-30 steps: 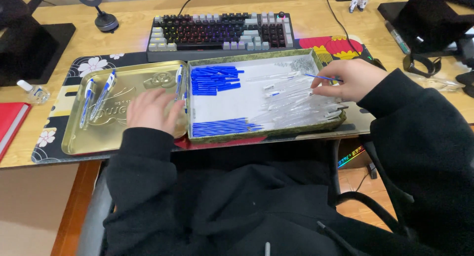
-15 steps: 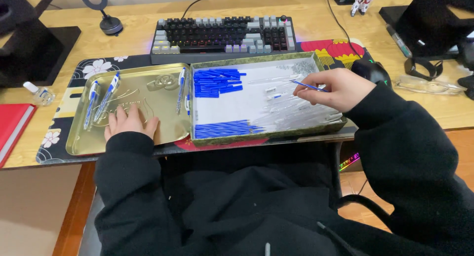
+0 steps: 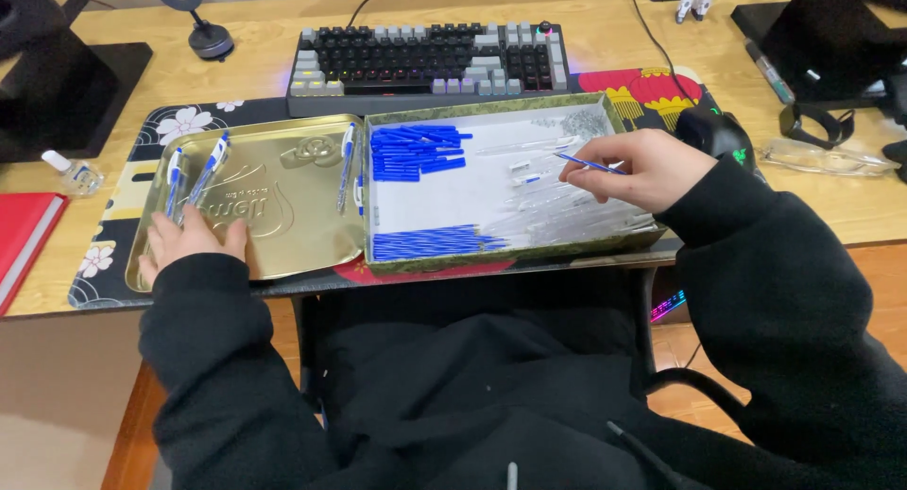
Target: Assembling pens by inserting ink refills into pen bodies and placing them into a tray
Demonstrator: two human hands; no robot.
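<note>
A: Start at the left. What's there?

B: A red book point(image 3: 24, 235) at the desk edge, then a small clear bottle point(image 3: 71, 173). Next the gold lid point(image 3: 283, 197) of an open tin, lying flat. Two assembled pens point(image 3: 194, 178) lie at its left side, another pair at its right by the hinge.

A: And the left hand?

B: The left hand point(image 3: 194, 240) rests flat on the lid's lower left corner, fingers spread and released, grasping nothing, fingertips just beside the two pens.

A: Then the tray?

B: The tray point(image 3: 491, 258) holds a pile of blue refills point(image 3: 411, 150) at top left, a second blue row along the bottom, and clear barrels point(image 3: 567, 221) scattered to the right.

A: The right hand?

B: The right hand point(image 3: 638, 169) hovers over the barrels, thumb and fingers pinching one thin refill point(image 3: 581, 161). It is a slim blue rod, nearly level, pointing left over the tray's white floor.

A: Behind?

B: A keyboard point(image 3: 425, 60); a black mouse point(image 3: 713, 131) just beyond the right hand.
</note>
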